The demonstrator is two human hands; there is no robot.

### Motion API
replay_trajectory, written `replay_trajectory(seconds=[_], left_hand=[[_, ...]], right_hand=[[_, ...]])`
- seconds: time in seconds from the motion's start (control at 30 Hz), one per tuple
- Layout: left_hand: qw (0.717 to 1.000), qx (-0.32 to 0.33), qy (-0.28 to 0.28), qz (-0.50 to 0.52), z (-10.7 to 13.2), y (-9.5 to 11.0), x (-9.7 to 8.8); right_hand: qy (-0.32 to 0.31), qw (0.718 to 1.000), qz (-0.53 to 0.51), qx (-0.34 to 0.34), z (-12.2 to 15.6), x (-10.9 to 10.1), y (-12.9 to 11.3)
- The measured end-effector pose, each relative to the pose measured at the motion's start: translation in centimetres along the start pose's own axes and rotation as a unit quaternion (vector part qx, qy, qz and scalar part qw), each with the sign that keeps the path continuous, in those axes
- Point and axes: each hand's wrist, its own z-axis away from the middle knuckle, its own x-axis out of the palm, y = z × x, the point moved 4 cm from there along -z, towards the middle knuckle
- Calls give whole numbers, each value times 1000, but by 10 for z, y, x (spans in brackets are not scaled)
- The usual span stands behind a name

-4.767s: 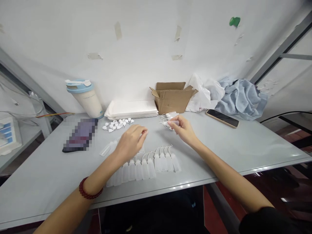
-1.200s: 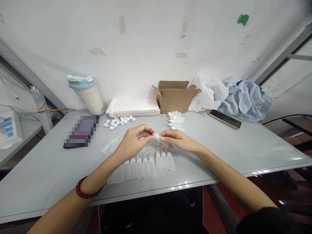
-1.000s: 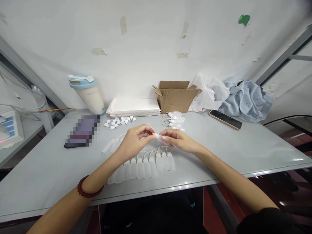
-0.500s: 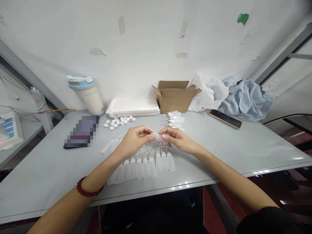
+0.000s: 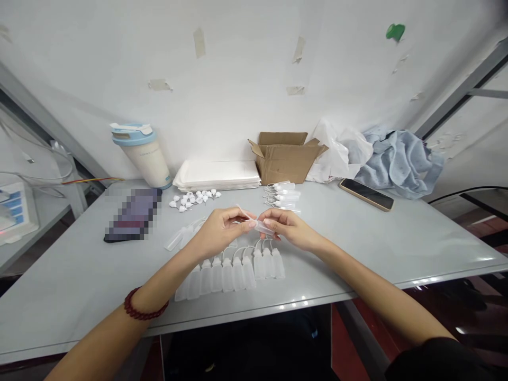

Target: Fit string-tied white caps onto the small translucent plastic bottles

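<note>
A small translucent plastic squeeze bottle point(image 5: 264, 228) is held tilted between my hands above the table. My right hand point(image 5: 291, 226) is closed round its body, thumb on top. My left hand point(image 5: 222, 228) pinches at its neck end, where a thin white strap sticks up; the fingers partly hide the neck. Below my hands, several similar bottles point(image 5: 227, 275) with looped straps lie in a row. More bottles point(image 5: 177, 241) lie partly hidden behind my left hand. White pointed caps point(image 5: 190, 199) are heaped beyond it, and capped bottles point(image 5: 286, 196) lie beyond my right hand.
Along the wall stand a blue-lidded tumbler point(image 5: 138, 153), a stack of white sheets point(image 5: 218, 175), an open cardboard box point(image 5: 288, 161), a white plastic bag point(image 5: 337, 151) and blue cloth point(image 5: 400, 161). A phone point(image 5: 365, 194) lies right; a blurred-out dark item point(image 5: 133, 216) lies left.
My left fingers have shifted slightly at the bottle's neck, and more of the white strap shows above them. My right hand keeps its hold with hardly any movement.
</note>
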Motion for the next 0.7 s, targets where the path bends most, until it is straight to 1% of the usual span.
replay_trajectory(seconds=[0.13, 0.2, 0.33, 0.53, 0.7], left_hand=[[999, -42, 15, -8, 0, -3, -1], [999, -51, 6, -7, -1, -4, -1], [1000, -24, -15, -9, -1, -3, -1], [999, 24, -22, -18, -1, -4, -2], [999, 13, -26, -12, -1, -5, -2]], right_hand=[[2, 1000, -4, -5, 1, 1, -3], [3, 1000, -8, -3, 1, 1, -3], [-1, 1000, -8, 6, 1, 1, -1], [0, 1000, -29, 12, 1, 2, 2], [-3, 999, -34, 5, 0, 3, 1]])
